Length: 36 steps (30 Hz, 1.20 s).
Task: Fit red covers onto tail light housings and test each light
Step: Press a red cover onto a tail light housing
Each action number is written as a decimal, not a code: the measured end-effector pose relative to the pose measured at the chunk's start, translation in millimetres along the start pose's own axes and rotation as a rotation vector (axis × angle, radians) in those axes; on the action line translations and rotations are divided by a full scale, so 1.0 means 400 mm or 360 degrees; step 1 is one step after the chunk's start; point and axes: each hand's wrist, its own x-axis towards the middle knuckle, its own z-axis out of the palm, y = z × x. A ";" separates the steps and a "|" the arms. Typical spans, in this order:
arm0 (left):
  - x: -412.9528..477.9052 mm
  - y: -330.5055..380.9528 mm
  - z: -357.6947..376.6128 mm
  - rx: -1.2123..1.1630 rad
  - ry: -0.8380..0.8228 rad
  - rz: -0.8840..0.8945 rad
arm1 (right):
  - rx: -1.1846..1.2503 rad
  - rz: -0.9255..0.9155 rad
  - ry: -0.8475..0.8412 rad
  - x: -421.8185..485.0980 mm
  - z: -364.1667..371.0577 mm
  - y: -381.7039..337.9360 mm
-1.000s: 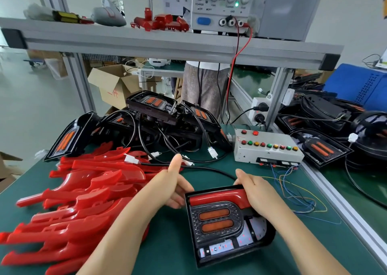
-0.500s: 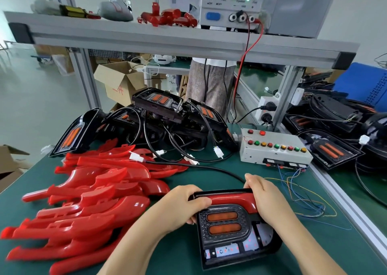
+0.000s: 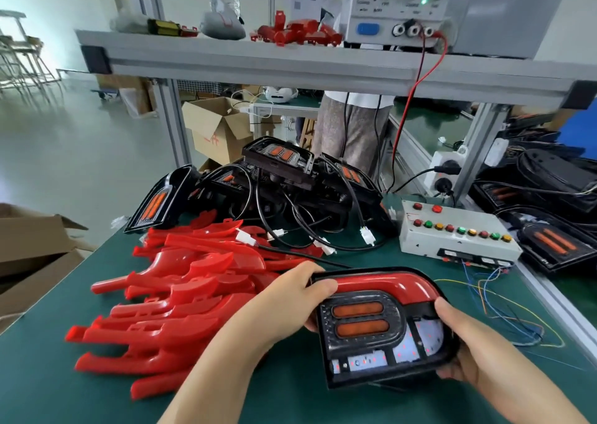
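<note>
Tail light housing (image 3: 400,323) sits low over the green bench (image 3: 48,375) (contact unclear), red cover (image 3: 378,283) along its top edge. Left hand (image 3: 287,297) curls round the left rim, thumb on the cover's end; right hand (image 3: 465,346) clasps the right rim. Press evenly along the cover — end to bend — until no gap shows.

Looking at a factory assembly station: seeing a green bench (image 3: 80,375) under a metal-frame shelf (image 3: 290,64), finding red covers (image 3: 181,300) heaped beside wired black housings (image 3: 284,178), noting a power supply (image 3: 397,10) showing a green lamp overhead, a box of coloured buttons (image 3: 452,239), and open cardboard cartons (image 3: 216,126) on the bare floor (image 3: 80,152) beyond.
</note>
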 end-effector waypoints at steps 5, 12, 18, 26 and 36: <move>-0.050 -0.006 -0.092 0.0521 0.0418 0.0133 | 0.0372 0.0113 -0.0058 -0.025 0.038 -0.004; -0.210 -0.107 -0.284 0.1706 0.0360 -0.0409 | 0.0525 0.0128 0.0067 -0.042 0.076 0.010; -0.199 -0.146 -0.261 0.1927 0.0371 -0.0265 | 0.0541 0.0109 0.0052 -0.037 0.077 0.010; -0.163 -0.114 -0.292 0.1568 0.0446 0.0012 | 0.0585 0.0099 -0.0004 -0.033 0.068 0.024; -0.072 0.079 -0.202 0.0766 0.0156 0.0417 | 0.0721 0.0143 -0.0040 -0.035 0.069 0.033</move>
